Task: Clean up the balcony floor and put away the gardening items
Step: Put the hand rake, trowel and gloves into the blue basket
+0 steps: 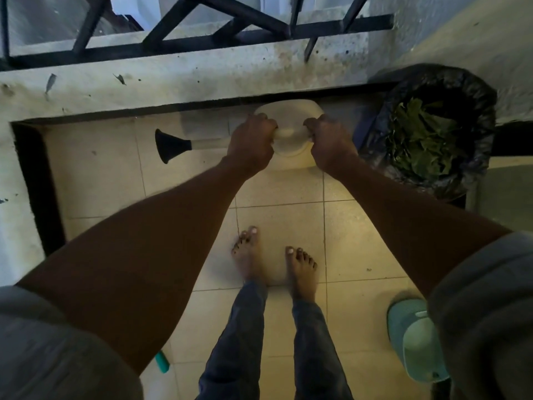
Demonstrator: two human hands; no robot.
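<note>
Both hands, the left hand [250, 145] and right hand [331, 144], clamp the white watering can [290, 134] by its handle, likely to steady its weight beside the leaf-filled bin bag [427, 131]

We see a tiled floor [288, 220]. On it stand a white watering can [291, 116], a bin [438, 125] of leaves, a teal dustpan [412, 336] and bare feet [248, 255].

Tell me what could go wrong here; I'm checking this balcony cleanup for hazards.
1. Both hands, left hand and right hand, grip the watering can; tilting it toward its spout could spill any water onto the tiled floor, slippery for bare feet.
2. Swinging it right could knock the leaf-filled bin bag.
</note>
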